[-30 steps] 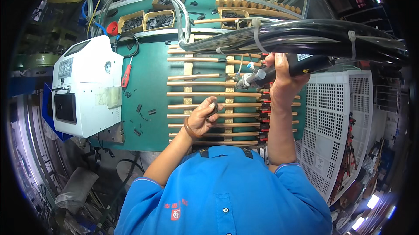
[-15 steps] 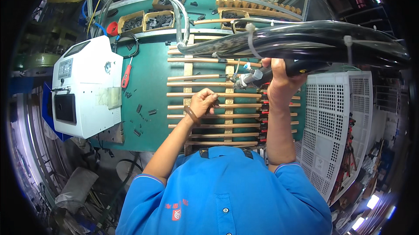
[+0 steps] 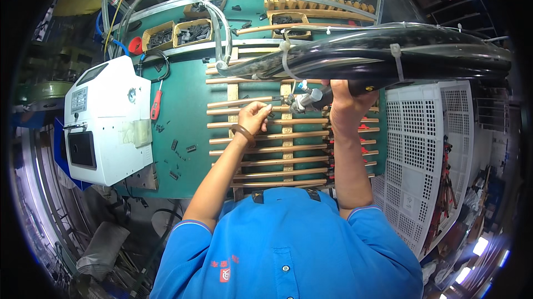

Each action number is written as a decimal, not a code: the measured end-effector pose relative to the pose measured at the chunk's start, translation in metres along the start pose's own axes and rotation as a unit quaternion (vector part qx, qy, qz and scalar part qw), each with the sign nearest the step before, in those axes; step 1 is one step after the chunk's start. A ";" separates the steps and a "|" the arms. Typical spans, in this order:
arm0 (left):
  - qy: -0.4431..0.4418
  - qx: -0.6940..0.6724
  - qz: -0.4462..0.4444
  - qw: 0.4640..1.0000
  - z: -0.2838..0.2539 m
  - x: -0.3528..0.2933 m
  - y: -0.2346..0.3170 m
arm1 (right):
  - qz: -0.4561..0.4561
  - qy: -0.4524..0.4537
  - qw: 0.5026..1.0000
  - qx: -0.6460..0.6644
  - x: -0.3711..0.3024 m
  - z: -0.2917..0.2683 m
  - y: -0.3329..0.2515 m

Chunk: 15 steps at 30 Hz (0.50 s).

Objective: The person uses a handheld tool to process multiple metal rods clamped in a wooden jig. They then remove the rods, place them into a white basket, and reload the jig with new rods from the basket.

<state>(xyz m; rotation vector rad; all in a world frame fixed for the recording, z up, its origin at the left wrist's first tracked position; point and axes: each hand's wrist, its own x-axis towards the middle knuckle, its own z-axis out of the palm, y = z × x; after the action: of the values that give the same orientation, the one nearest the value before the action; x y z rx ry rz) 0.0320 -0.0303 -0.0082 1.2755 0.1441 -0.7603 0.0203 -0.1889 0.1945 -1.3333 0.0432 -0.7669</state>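
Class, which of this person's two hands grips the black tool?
The right hand, wrapped around the black tool. The left hand, with the brown bangle, is apart from it, near the coppery rods.

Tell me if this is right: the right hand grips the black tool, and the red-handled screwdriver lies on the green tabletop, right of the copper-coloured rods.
One thing is wrong: the head view shows the red-handled screwdriver lying to the left of the copper-coloured rods. It is on the green tabletop, and the right hand does grip the black tool.
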 end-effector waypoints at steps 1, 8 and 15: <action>0.007 0.030 0.023 0.999 0.000 0.004 -0.005 | -0.004 -0.005 1.000 0.001 0.000 0.000 0.001; 0.015 0.333 0.111 0.936 0.011 -0.002 0.011 | 0.025 0.002 1.000 -0.019 -0.003 0.002 0.000; -0.034 0.168 0.023 0.985 -0.004 0.000 0.022 | 0.025 0.001 0.999 -0.025 -0.004 0.002 0.000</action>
<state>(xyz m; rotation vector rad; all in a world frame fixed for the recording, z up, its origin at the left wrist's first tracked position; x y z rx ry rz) 0.0462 -0.0245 0.0079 1.5634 -0.0722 -0.8099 0.0182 -0.1854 0.1938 -1.3730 0.0971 -0.7298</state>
